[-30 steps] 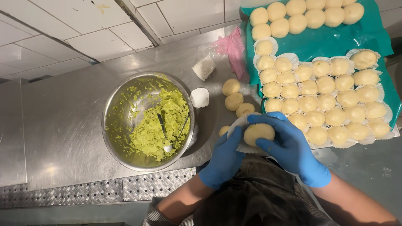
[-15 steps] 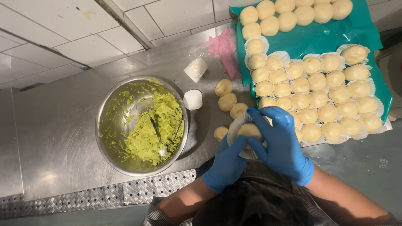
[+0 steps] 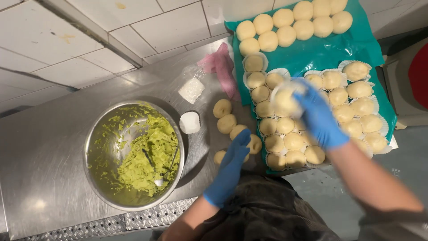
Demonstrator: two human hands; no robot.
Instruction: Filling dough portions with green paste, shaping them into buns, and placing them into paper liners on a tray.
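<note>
My right hand, in a blue glove, holds a pale dough ball in a white paper cup over the teal-lined tray of many similar balls. My left hand, also gloved, hovers flat with fingers extended over several loose dough balls on the steel counter. A steel bowl of green paste with a spoon in it stands to the left.
A stack of white paper cups stands beside the bowl. A small clear bag with white contents and a pink cloth lie near the tiled wall. Balls at the tray's back have no cups.
My right hand lifted the cupped dough ball from in front of me and carried it right, over the tray. My left hand let go and stayed by the loose balls.
</note>
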